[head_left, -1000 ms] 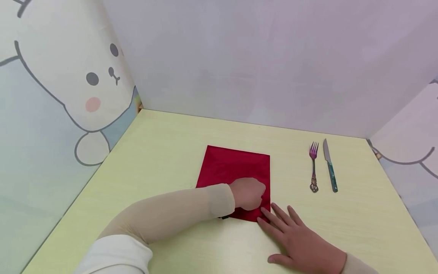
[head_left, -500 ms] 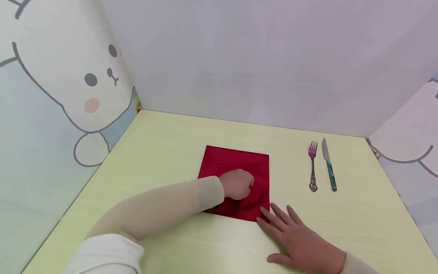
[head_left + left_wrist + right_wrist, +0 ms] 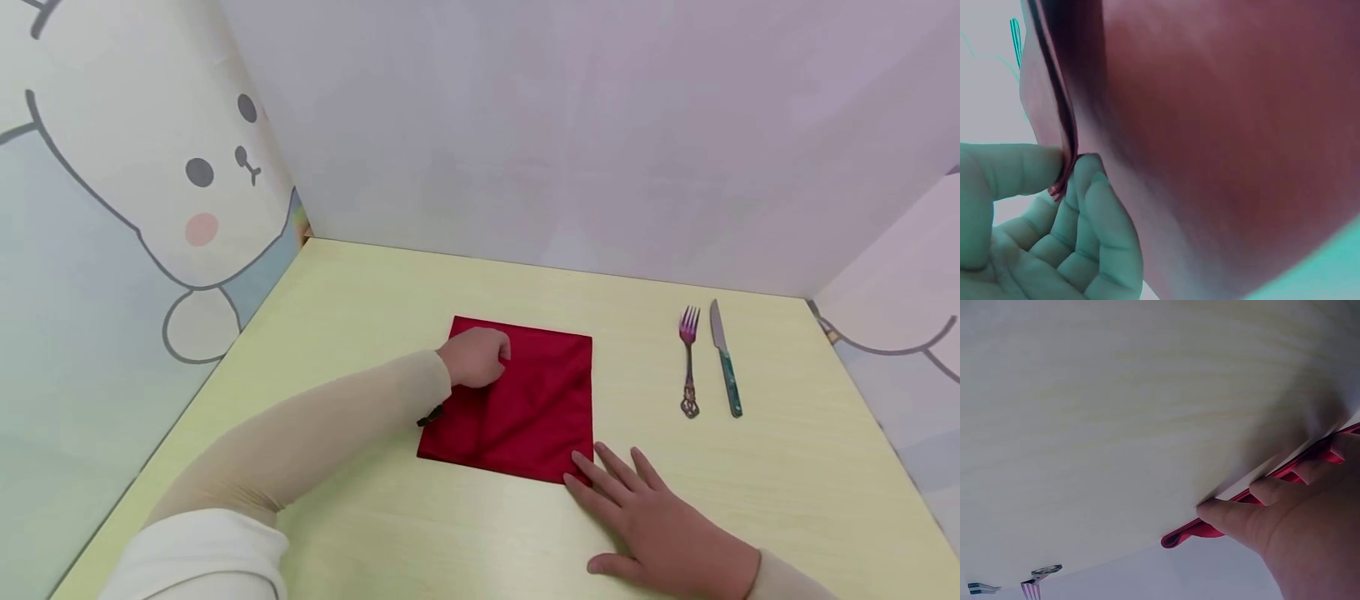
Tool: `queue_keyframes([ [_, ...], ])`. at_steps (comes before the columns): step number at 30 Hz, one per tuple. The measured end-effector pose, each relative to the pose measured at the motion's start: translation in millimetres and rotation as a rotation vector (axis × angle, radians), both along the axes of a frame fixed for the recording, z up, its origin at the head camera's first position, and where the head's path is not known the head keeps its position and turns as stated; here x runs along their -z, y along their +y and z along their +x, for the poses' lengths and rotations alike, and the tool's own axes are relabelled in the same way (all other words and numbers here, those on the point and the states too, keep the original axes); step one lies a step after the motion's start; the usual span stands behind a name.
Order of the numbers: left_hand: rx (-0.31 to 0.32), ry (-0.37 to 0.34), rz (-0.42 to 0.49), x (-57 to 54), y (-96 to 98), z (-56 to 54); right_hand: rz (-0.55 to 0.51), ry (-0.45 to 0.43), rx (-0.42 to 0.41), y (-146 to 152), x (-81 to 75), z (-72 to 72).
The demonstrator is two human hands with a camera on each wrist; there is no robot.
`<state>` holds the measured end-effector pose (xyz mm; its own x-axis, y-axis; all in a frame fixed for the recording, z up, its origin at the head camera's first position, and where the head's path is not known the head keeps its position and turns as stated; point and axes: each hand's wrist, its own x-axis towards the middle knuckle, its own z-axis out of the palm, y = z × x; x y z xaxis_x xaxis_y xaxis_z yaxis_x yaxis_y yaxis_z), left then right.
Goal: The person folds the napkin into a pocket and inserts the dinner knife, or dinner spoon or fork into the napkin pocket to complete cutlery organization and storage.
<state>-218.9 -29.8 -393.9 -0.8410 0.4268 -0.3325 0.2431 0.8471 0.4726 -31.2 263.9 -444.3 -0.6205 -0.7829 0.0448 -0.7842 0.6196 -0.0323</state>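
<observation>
A red cloth napkin lies roughly square on the table in the head view, with soft creases across it. My left hand is over its upper left part. In the left wrist view, the thumb and fingers of my left hand pinch a raised edge of the red cloth. My right hand lies spread with straight fingers, its fingertips touching the napkin's lower right corner. From the right wrist, my right hand rests along the folded edge of the red cloth.
To the right of the napkin, a fork and a knife with a green handle lie side by side on the pale yellow table. Upright printed panels border the table at the back and both sides.
My left hand has travelled up and left across the napkin, from its lower right part to its upper left, baring more of the lower part. The right hand has stayed in place.
</observation>
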Motion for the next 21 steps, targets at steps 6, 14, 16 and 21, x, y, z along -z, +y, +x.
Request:
queue_keyframes([
  [6,-0.048,0.036,0.016,0.0,-15.1,-15.7,-0.008,0.013,-0.004,0.6,0.9,0.3],
  [14,-0.179,0.069,0.067,11.2,-34.8,-40.2,-0.005,0.004,-0.004,-1.1,-2.1,-0.5],
  [16,-0.196,0.083,0.074,11.2,-38.7,-44.8,-0.005,0.010,-0.008,-0.5,-1.2,-0.7],
  [21,-0.226,0.094,0.091,9.4,-46.0,-53.3,-0.012,0.018,-0.006,0.6,0.2,0.0],
])
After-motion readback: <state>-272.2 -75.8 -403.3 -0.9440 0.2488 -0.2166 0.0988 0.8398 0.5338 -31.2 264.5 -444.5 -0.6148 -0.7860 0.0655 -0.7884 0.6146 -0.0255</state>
